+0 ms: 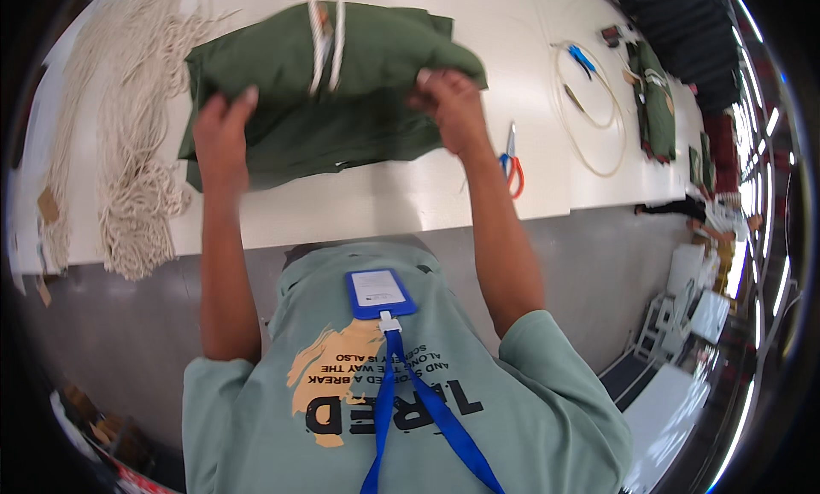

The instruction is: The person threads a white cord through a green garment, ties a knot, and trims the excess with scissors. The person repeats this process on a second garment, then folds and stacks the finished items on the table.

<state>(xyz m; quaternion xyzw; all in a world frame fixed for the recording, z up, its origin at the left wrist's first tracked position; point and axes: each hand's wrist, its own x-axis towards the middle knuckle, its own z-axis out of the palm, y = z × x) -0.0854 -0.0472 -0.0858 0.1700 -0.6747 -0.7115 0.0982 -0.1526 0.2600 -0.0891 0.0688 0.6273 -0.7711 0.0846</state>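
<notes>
A dark green folded cloth piece (384, 41) lies across the table in front of me, its near flap raised over a darker lower layer. Two off-white cords (338, 41) run over its upper middle. My left hand (224, 139) grips the left part of the flap, thumb toward the middle, with some fingertips hidden by the cloth. On the other side, my right hand (454, 105) is closed on the flap's right part, its fingers bent and slightly blurred. Scissors with red and blue handles (512, 171) lie just right of my right forearm.
Bundles of off-white cord (137, 169) hang over the table's near edge at left. Right of the scissors are a coiled pale hose (559, 88), a blue tool (581, 60) and another green bundle (656, 105). A person (717, 216) is far right, near white equipment (683, 297).
</notes>
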